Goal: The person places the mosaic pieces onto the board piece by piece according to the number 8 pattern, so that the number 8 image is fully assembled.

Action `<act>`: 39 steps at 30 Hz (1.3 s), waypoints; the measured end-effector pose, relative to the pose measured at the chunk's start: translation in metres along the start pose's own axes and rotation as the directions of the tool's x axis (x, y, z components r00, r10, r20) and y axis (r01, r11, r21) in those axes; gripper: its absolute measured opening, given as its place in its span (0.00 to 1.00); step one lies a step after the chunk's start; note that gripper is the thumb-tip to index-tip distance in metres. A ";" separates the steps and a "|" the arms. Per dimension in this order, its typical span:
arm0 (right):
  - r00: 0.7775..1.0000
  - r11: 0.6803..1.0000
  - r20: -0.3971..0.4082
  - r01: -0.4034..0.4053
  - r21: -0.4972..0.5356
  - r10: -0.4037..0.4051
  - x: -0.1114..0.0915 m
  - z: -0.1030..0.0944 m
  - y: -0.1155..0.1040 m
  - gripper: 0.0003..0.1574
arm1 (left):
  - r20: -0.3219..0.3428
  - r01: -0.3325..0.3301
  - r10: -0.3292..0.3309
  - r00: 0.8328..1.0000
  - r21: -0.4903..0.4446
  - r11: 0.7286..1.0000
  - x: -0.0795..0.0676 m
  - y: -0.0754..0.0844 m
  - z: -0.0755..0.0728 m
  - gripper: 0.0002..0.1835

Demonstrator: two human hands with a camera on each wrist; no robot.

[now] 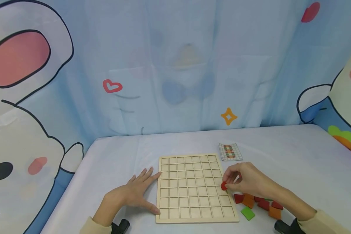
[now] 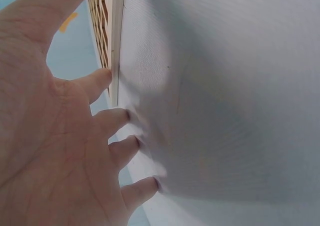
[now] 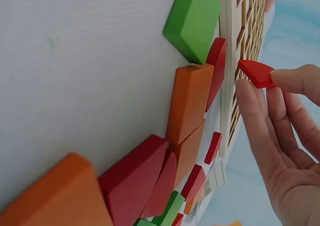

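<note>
A pale wooden grid board (image 1: 193,221) lies on the white-covered table, its square cells bare. My left hand (image 1: 134,191) is spread beside the board's left edge, thumb and index finger touching the frame; in the left wrist view the other fingertips (image 2: 131,193) rest on the cloth. Over the board's right edge, my right hand (image 1: 248,178) pinches a red quarter-round tile (image 3: 257,73) between thumb and fingers. Just below that hand lies a loose pile of tiles: red tiles (image 1: 264,204), orange square tiles (image 1: 275,213) and a green square tile (image 1: 248,213).
Behind the board's right corner lies a stack of pattern cards (image 1: 231,152), the top one printed with a coloured grid design. A light blue cartoon curtain (image 1: 187,97) hangs along the table's far edge.
</note>
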State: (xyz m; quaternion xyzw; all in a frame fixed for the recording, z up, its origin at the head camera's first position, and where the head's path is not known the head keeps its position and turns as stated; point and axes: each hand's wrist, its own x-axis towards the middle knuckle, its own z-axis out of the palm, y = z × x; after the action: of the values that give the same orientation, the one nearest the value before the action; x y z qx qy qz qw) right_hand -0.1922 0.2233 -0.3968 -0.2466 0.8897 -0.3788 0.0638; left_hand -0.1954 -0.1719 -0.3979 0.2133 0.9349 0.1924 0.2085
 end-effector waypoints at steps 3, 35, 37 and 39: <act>1.000 1.000 -0.003 0.010 0.003 -0.010 0.003 0.000 -0.002 0.10 | 0.000 0.004 -0.004 1.000 0.000 1.000 0.000 0.000 0.000 0.65; 0.999 0.997 -0.028 0.034 0.070 -0.032 0.123 0.047 -0.028 0.06 | -0.004 0.017 -0.017 1.000 0.021 1.000 0.001 0.000 0.003 0.65; 0.999 0.995 -0.043 0.015 0.100 -0.011 0.125 0.050 -0.027 0.06 | -0.004 0.015 -0.015 1.000 0.022 1.000 0.001 0.000 0.002 0.65; 0.999 0.992 -0.050 0.003 0.126 0.003 0.127 0.053 -0.026 0.06 | 0.003 0.014 -0.015 1.000 0.027 1.000 0.002 -0.001 0.000 0.66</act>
State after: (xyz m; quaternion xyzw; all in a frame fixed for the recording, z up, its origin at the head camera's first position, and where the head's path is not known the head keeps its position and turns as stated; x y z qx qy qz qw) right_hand -0.2765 0.1121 -0.4063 -0.2326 0.8653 -0.4403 0.0567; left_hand -0.1968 -0.1716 -0.3991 0.2096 0.9385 0.1781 0.2086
